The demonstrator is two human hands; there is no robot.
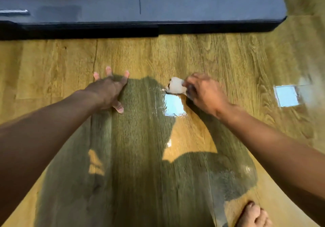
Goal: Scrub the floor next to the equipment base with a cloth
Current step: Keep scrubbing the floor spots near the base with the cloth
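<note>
Head view: looking down at the floor [228,59].
Cloth [175,86]: small, white and bunched up. It lies on the floor near the base [175,3], not touching it.
Right hand [204,93]: fingers curled round the cloth, pressing it down.
Left hand [107,91]: flat on the floor, fingers spread wide, holding nothing.
Feel: the cloth is probably soft, light and squashy, maybe wet. It is best held bunched from the top.
Writing: none I can read.
</note>
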